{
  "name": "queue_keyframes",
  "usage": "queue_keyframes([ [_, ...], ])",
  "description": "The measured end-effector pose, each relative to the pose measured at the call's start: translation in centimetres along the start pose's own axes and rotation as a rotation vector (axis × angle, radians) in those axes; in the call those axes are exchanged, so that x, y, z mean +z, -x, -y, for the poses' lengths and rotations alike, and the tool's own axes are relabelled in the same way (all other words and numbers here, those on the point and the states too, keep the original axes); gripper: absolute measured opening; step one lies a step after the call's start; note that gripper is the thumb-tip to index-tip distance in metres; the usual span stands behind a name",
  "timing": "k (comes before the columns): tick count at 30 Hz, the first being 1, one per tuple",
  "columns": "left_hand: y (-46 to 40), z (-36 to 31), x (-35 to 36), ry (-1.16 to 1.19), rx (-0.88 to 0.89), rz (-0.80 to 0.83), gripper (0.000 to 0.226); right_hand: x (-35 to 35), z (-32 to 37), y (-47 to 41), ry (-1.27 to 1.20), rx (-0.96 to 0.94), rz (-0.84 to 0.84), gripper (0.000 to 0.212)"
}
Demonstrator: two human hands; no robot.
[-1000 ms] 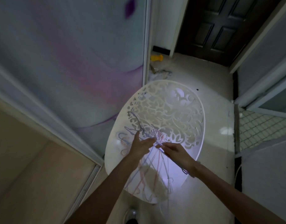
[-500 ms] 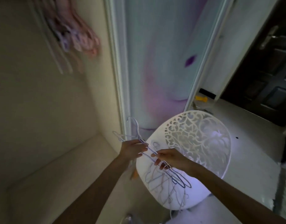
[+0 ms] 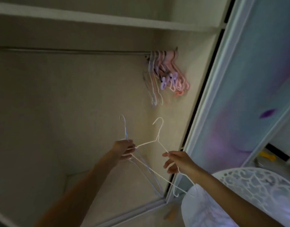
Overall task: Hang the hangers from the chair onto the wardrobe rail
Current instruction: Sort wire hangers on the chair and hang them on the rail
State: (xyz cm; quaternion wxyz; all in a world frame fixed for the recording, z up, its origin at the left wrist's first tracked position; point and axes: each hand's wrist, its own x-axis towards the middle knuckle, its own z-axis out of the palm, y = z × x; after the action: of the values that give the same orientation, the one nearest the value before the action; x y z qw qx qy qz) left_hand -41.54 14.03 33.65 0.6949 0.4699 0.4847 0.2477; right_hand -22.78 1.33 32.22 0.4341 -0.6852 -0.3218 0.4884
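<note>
Open wardrobe [image 3: 75,112], rail [image 3: 67,50] with pink and lilac hangers [image 3: 167,74] bunched at its right end, white lattice chair [image 3: 255,185] lower right, left hand [image 3: 123,149] gripping lilac wire hangers [image 3: 125,130], right hand [image 3: 178,161] pinching white wire hanger [image 3: 158,133] below rail

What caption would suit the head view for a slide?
Both hands lift wire hangers toward the wardrobe rail: right hand pinches a white hanger, left hand holds others.

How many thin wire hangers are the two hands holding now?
At least 2. One white wire hanger spans both hands, pinched by the right hand. A pale blue wire hanger sits in the left hand; more may overlap there.
</note>
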Motion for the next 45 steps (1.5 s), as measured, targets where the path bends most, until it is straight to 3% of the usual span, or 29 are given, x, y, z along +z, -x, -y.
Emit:
queue_keyframes([
  [7, -2.9, -7.5, -7.3, -0.041, 0.07, -0.054, 0.017, 5.2, 7.2, -3.1, 0.298, -0.169, -0.026, 0.019],
  [21, -7.4, -16.8, -8.2, -0.007, 0.168, -0.056, 0.013, 5.3, 23.4, -12.1, 0.363, -0.503, -0.28, 0.02],
  [28, -9.8, -19.5, -7.0, 0.008, 0.212, -0.056, 0.013, 4.6, 28.6, -20.3, 0.546, -0.539, -0.346, 0.034],
  [34, -11.4, -20.6, -7.2, -0.034, 0.191, -0.056, 0.013, 5.0, 27.1, -23.5, 0.49, -0.412, -0.296, 0.023],
  [36, -12.3, -21.2, -7.5, -0.055, 0.193, -0.061, 0.013, 5.0, 27.0, -23.5, 0.684, -0.427, -0.318, 0.031],
  [38, -13.0, -21.7, -7.7, -0.067, 0.19, -0.057, 0.014, 4.7, 27.7, -24.0, 1.002, -0.569, -0.528, 0.04],
  [40, -13.6, -22.3, -7.8, -0.075, 0.193, -0.042, 0.016, 4.6, 29.6, -24.7, 1.083, -0.754, -0.658, 0.048],
  [45, -14.7, -23.4, -8.0, -0.082, 0.206, 0.003, 0.023, 4.0, 34.9, -27.7, 1.395, -0.864, -0.613, 0.061],
])
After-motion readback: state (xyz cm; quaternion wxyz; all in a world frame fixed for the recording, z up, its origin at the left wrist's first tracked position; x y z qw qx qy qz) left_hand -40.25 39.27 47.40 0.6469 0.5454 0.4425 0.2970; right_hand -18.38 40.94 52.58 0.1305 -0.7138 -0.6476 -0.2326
